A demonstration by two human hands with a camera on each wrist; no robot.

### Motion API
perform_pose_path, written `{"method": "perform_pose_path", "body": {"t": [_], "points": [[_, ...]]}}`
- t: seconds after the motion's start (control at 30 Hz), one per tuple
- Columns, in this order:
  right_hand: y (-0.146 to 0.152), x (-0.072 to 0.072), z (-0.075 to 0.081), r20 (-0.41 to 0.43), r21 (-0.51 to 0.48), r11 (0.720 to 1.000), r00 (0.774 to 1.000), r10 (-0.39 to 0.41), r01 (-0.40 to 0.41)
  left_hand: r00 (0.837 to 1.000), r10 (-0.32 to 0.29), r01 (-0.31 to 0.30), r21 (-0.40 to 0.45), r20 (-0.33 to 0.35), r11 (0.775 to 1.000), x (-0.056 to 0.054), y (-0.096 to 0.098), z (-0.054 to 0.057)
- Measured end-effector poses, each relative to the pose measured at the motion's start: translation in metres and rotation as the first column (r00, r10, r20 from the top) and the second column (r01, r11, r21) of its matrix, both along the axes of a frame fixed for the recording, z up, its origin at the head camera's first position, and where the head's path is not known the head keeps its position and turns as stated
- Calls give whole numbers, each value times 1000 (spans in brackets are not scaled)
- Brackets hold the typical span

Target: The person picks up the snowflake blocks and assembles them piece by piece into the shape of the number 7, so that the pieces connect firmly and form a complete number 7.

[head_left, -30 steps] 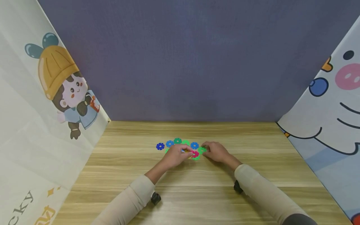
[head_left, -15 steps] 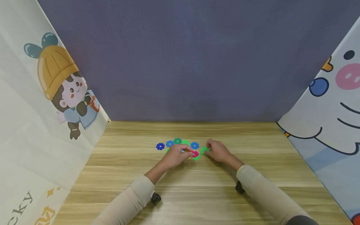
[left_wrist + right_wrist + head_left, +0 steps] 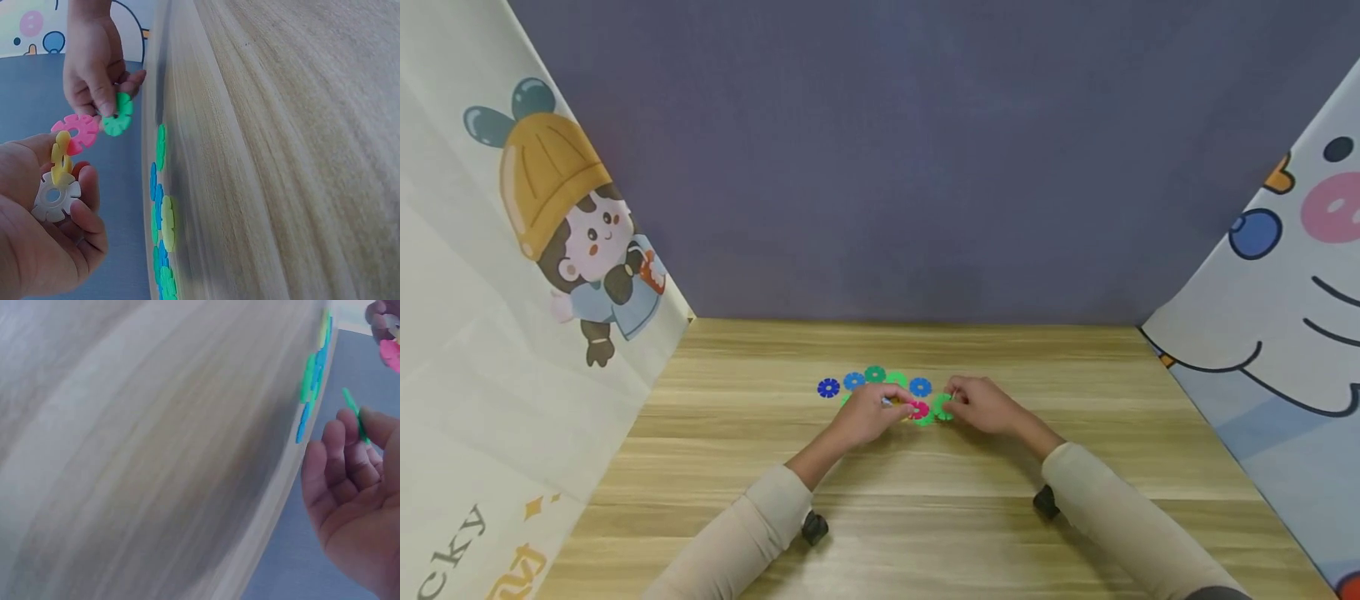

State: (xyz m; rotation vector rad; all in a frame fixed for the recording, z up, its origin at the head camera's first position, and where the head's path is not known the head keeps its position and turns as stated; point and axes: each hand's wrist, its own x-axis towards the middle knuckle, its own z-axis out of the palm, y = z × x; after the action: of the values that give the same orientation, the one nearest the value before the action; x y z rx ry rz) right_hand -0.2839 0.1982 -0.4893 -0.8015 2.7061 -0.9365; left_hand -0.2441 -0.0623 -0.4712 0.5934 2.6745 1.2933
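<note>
My left hand (image 3: 868,414) holds a small chain of plastic snowflake discs above the table. In the left wrist view the chain runs from a white disc (image 3: 57,210) through a yellow disc (image 3: 60,151) to a pink disc (image 3: 85,127) at its free end. Thumb and fingers of my right hand (image 3: 988,406) pinch a green disc (image 3: 121,122) by its edge. In the head view this green disc is just right of the pink one; the right wrist view has it nearly edge-on, apart from the pink disc.
More snowflake discs lie on the wooden table (image 3: 925,517) behind and under the hands, among them a dark blue disc (image 3: 828,394), a dark green disc (image 3: 876,382) and a blue disc (image 3: 921,393). A grey-blue panel (image 3: 880,167) rises behind the table.
My right hand has shifted a little to the right with the green disc, which has turned in the fingers to show more of its face. The left hand has stayed in place with its chain.
</note>
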Motion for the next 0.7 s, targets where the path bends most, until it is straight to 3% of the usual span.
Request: {"method": "perform_pose_path", "body": {"t": [0.2,0.5,0.7], "points": [[-3,5,6,185,-145,989,983,8,19,1000,1,-1,-11,-16,1000,0,0,0],[-10,13,11,412,-287,949,911,1,128,999,10,-10,-2,-38,1000,-1,1,-1],[-11,15,8,488,-319,930,873,-5,183,999,20,-19,17,-36,1000,-1,2,-1]]}}
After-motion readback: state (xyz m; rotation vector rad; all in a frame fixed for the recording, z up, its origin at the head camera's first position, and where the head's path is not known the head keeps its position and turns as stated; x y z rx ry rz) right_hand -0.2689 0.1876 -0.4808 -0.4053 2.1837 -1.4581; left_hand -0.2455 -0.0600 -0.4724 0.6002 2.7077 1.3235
